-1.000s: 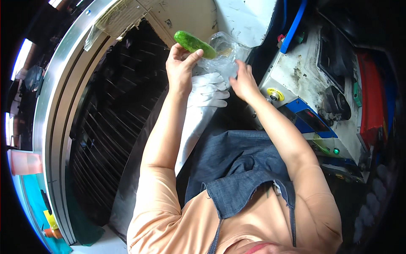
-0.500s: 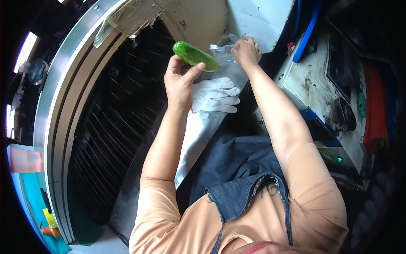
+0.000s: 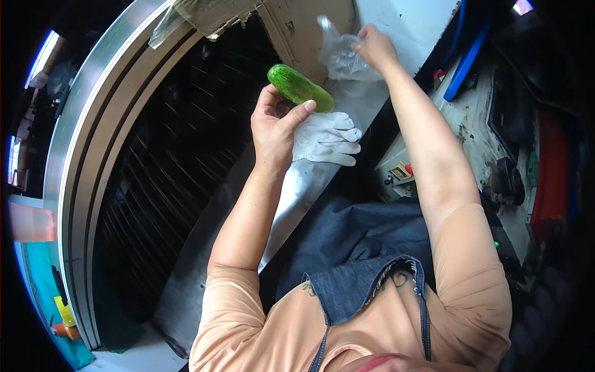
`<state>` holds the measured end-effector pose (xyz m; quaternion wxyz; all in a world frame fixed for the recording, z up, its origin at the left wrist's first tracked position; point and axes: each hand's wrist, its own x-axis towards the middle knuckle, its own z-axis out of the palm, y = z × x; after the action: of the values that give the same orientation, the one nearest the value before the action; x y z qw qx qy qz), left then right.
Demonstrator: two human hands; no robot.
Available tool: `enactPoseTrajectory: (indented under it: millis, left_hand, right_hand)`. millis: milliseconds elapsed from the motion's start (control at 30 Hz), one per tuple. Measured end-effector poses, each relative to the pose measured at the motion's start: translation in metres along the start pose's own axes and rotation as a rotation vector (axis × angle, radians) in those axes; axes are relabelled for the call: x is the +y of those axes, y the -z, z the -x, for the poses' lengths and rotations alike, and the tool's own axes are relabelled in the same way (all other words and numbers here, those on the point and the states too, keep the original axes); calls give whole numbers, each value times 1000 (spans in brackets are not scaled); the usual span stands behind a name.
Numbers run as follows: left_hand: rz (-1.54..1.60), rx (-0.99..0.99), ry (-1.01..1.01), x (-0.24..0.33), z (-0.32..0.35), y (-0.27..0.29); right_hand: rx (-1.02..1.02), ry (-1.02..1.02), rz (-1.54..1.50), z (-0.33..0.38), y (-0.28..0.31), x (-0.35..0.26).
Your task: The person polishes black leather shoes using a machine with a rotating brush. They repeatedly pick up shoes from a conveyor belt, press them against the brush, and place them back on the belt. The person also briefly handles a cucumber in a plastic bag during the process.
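A green cucumber (image 3: 300, 88) is gripped in my left hand (image 3: 274, 127), thumb on its near side and fingers behind it. It tilts down to the right, above a pair of white work gloves (image 3: 327, 139) lying on a metal ledge (image 3: 296, 192). Farther off and to the right, my right hand (image 3: 375, 48) pinches a clear plastic bag (image 3: 346, 59). The bag is crumpled and stands against a beige cardboard piece. My right fingertips are partly hidden by the hand itself.
Left of the ledge lies a dark ribbed surface (image 3: 180, 155), bordered by a curved metal rail (image 3: 80, 130). On the right stands a stained pale machine top (image 3: 474, 118) with a blue bar (image 3: 466, 65). Torn cardboard (image 3: 217, 15) hangs at the far edge.
My right hand has moved farther away with the plastic bag, lifting it off the ledge's end toward the cardboard. The cucumber stays in my left hand, slightly shifted right in view.
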<state>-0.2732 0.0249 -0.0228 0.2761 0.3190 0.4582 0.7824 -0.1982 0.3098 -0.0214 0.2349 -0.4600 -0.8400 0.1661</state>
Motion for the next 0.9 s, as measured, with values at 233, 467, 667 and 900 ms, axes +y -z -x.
enactPoseTrajectory:
  millis: [233, 467, 667, 900]
  left_hand:
    - [40, 27, 23, -9, -7, -15]
    - [-137, 87, -3, -34, -41, -36]
    - [-554, 27, 39, -59, -94, -68]
    - [-914, -93, 419, -129, -151, -99]
  right_hand:
    - [58, -365, -280, -9, -19, 20]
    - [-2, -765, -585, 2, -96, 84]
    - [-80, -638, -513, 4, -57, 57]
    - [33, -767, -613, 13, -75, 90]
